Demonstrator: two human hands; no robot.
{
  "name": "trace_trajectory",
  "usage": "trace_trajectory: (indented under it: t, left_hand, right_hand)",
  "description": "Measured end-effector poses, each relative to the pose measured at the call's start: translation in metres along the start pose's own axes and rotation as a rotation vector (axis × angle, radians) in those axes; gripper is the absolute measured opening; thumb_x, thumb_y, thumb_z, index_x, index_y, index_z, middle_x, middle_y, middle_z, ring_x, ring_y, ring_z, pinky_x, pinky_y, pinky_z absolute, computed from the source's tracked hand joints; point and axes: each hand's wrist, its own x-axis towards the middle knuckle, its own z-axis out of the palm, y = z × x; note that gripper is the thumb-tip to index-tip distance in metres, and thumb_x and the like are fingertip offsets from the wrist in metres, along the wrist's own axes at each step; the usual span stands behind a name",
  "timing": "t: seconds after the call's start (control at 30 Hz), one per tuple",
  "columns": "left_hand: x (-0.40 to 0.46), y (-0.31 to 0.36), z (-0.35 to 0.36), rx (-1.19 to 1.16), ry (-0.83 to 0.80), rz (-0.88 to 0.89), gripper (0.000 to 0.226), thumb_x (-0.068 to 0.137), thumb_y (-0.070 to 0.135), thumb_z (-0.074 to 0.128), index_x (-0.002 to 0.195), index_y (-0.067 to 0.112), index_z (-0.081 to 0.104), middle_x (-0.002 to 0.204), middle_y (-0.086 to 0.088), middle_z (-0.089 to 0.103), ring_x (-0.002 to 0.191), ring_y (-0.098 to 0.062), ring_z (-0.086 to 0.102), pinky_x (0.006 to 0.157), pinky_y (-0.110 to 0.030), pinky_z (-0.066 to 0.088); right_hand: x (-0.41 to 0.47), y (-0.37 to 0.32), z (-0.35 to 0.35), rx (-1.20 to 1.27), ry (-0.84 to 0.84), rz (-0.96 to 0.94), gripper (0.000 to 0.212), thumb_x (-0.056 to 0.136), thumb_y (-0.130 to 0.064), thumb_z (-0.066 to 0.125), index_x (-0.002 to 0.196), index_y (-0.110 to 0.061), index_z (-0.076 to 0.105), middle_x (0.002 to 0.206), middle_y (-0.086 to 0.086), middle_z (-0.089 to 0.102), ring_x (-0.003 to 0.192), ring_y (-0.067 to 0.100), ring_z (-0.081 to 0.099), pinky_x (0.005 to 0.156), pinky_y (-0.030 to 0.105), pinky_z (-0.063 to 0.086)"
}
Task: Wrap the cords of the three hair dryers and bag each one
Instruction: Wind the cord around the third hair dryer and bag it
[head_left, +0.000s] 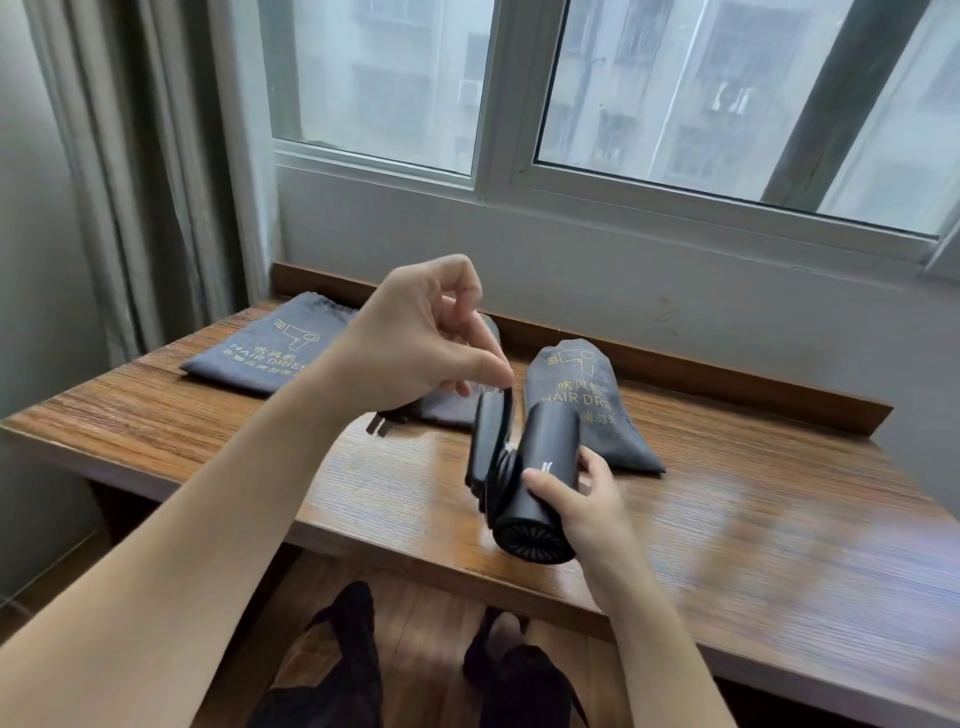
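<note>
While the right hand (582, 499) grips the barrel of a black hair dryer (535, 488) above the wooden table (779, 545), its thumb lies across the top of the barrel and its fingers curl round the far side; the dryer sits just past the middle of the view, toward five o'clock, with its ribbed rear grille turned to the camera and its handle folded up beside the barrel at nine o'clock of it. Black cord (501, 457) is wound in several turns round the folded handle and the barrel; the left hand (415, 343), at twelve o'clock of the dryer, pinches the top of the cord between thumb and forefinger, its other fingers curled; the plug (382, 423) shows just beneath that hand, at ten o'clock of the dryer, and whether it touches the tabletop cannot be told.

Three grey bags printed with a dryer sign and gold lettering lie on the table beyond the hands; a flat bag (270, 345) rests at ten o'clock near the far left corner; a second bag (457, 405) is mostly hidden behind the left hand; a filled bag (587, 395) lies at one o'clock of the dryer, bulging and narrowed at its near end. Behind the table, at twelve o'clock, runs a window (623, 104); a curtain (145, 156) hangs at ten o'clock.
</note>
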Motion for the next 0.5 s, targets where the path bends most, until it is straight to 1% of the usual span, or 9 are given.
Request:
trace_trajectory:
  t: [0.07, 0.13, 0.2, 0.27, 0.3, 0.37, 0.43, 0.5]
  left_hand:
    - [0.008, -0.014, 0.001, 0.007, 0.069, 0.009, 0.056, 0.065, -0.013, 0.082, 0.069, 0.014, 0.033, 0.068, -0.016, 0.072, 0.044, -0.016, 0.055, 0.041, -0.021, 0.044]
    - [0.013, -0.031, 0.003, 0.018, 0.098, -0.003, 0.057, 0.065, -0.014, 0.081, 0.068, 0.014, 0.032, 0.068, -0.018, 0.072, 0.043, -0.012, 0.055, 0.041, -0.019, 0.042]
    - [0.012, -0.047, 0.002, 0.030, 0.094, -0.033, 0.055, 0.065, -0.015, 0.081, 0.067, 0.014, 0.033, 0.068, -0.018, 0.072, 0.047, -0.008, 0.057, 0.045, -0.015, 0.040]
    - [0.010, -0.057, -0.002, 0.037, 0.083, -0.070, 0.052, 0.066, -0.016, 0.080, 0.067, 0.012, 0.036, 0.068, -0.013, 0.073, 0.051, -0.008, 0.060, 0.048, -0.014, 0.041]
    - [0.009, -0.060, -0.006, 0.044, 0.059, -0.089, 0.049, 0.066, -0.017, 0.079, 0.067, 0.011, 0.039, 0.068, -0.012, 0.073, 0.052, -0.009, 0.062, 0.049, -0.014, 0.042]
    - [0.008, -0.064, -0.014, 0.060, -0.057, -0.130, 0.044, 0.066, -0.016, 0.079, 0.068, 0.010, 0.044, 0.071, -0.013, 0.074, 0.055, -0.011, 0.064, 0.050, -0.015, 0.044]
    - [0.007, -0.069, -0.021, 0.025, -0.178, -0.193, 0.040, 0.068, -0.016, 0.078, 0.070, 0.009, 0.047, 0.073, -0.015, 0.074, 0.052, -0.013, 0.059, 0.047, -0.018, 0.043]
    - [0.005, -0.076, -0.027, -0.054, -0.268, -0.256, 0.038, 0.070, -0.016, 0.076, 0.073, 0.009, 0.048, 0.076, -0.018, 0.073, 0.049, -0.016, 0.051, 0.045, -0.020, 0.040]
  right_hand:
    - [-0.008, -0.008, -0.001, -0.069, -0.169, -0.004, 0.086, 0.062, -0.032, 0.084, 0.139, -0.029, 0.045, 0.115, 0.006, 0.071, 0.099, 0.022, 0.072, 0.089, 0.044, 0.058]
    - [-0.015, -0.016, -0.002, -0.097, -0.363, 0.023, 0.079, 0.064, -0.025, 0.083, 0.135, -0.036, 0.050, 0.113, 0.007, 0.073, 0.100, 0.028, 0.072, 0.088, 0.044, 0.058]
    - [-0.018, -0.020, -0.006, -0.074, -0.517, 0.027, 0.075, 0.065, -0.022, 0.082, 0.133, -0.037, 0.054, 0.119, 0.015, 0.070, 0.109, 0.040, 0.067, 0.095, 0.052, 0.053]
    - [-0.018, -0.020, -0.012, -0.018, -0.592, 0.011, 0.077, 0.066, -0.019, 0.079, 0.137, -0.032, 0.052, 0.126, 0.023, 0.064, 0.116, 0.049, 0.060, 0.101, 0.057, 0.047]
    - [-0.018, -0.020, -0.016, -0.007, -0.610, 0.008, 0.080, 0.066, -0.017, 0.079, 0.140, -0.030, 0.050, 0.128, 0.025, 0.063, 0.117, 0.050, 0.058, 0.102, 0.058, 0.046]
    - [-0.017, -0.022, -0.021, -0.020, -0.658, -0.005, 0.084, 0.065, -0.016, 0.078, 0.142, -0.030, 0.048, 0.128, 0.025, 0.062, 0.116, 0.047, 0.060, 0.099, 0.053, 0.050]
    - [-0.017, -0.022, -0.026, 0.006, -0.717, -0.003, 0.083, 0.063, -0.015, 0.076, 0.141, -0.028, 0.051, 0.127, 0.024, 0.063, 0.112, 0.042, 0.064, 0.092, 0.045, 0.053]
    - [-0.017, -0.020, -0.029, 0.078, -0.769, 0.007, 0.080, 0.062, -0.013, 0.075, 0.139, -0.022, 0.053, 0.129, 0.023, 0.063, 0.110, 0.037, 0.064, 0.089, 0.040, 0.053]
